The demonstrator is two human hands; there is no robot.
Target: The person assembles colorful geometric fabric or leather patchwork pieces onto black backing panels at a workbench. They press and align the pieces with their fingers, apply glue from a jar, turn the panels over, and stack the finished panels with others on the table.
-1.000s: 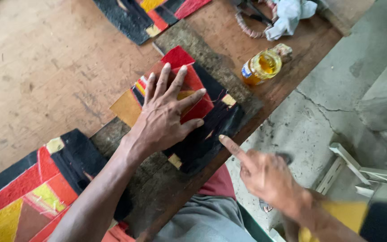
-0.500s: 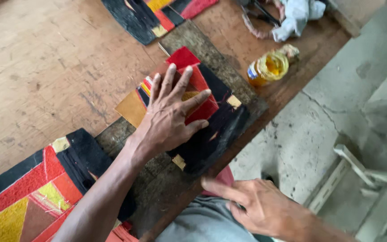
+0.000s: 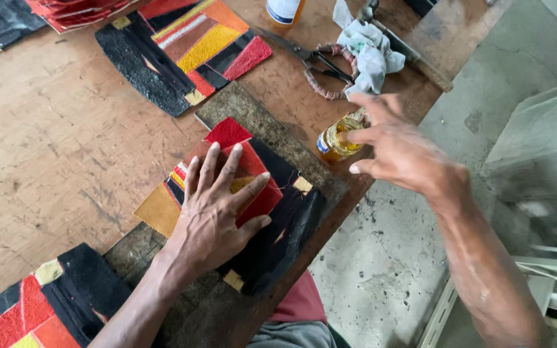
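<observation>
— So, where do you stand right now?

— Your left hand (image 3: 217, 212) lies flat, fingers spread, pressing the patchwork (image 3: 253, 212) onto the dark board (image 3: 262, 119) at the table's near edge. Your right hand (image 3: 401, 151) hovers at the small glue jar (image 3: 338, 140), fingers loosely spread, forefinger pointing into the mouth; it pinches nothing that shows.

— Which step would you call that?

— Judging by the pose, you're taking glue on a fingertip while holding the piece steady. The next move calls for keeping that left palm down so the patchwork doesn't slide, and carrying the finger across without dripping on the red panels.

— And how does the piece lie?

— Its long axis runs diagonally, from the red corner (image 3: 227, 131) near the board's far end down to the black end (image 3: 259, 270) toward your lap. The red tip points up and away from you, toward the other patchwork (image 3: 182, 55) farther up the table.

— Anything close by?

— Scissors (image 3: 317, 67) and a rag (image 3: 369, 51) sit just beyond the jar.
</observation>
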